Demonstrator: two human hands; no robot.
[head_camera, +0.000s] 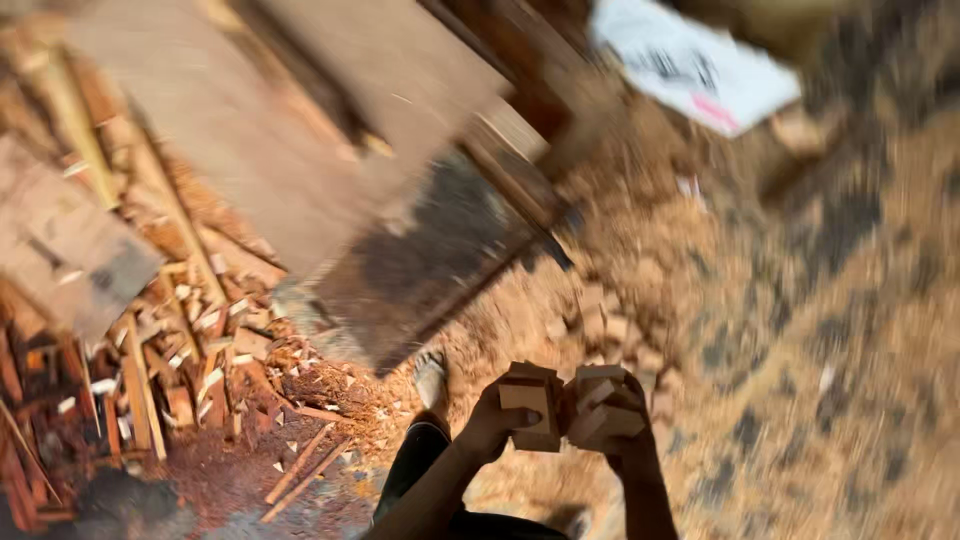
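Hands grip wood blocks (blurred)

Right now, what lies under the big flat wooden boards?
Under the big flat wooden boards, thin offcut wood strips and reddish sawdust stick out; whatever lies deeper is covered.

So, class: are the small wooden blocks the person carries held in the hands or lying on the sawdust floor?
Held. The left hand and right hand each grip wooden blocks, lifted clear of the sawdust floor.

Sawdust-strewn floor, wood offcuts, leaning boards, white sack
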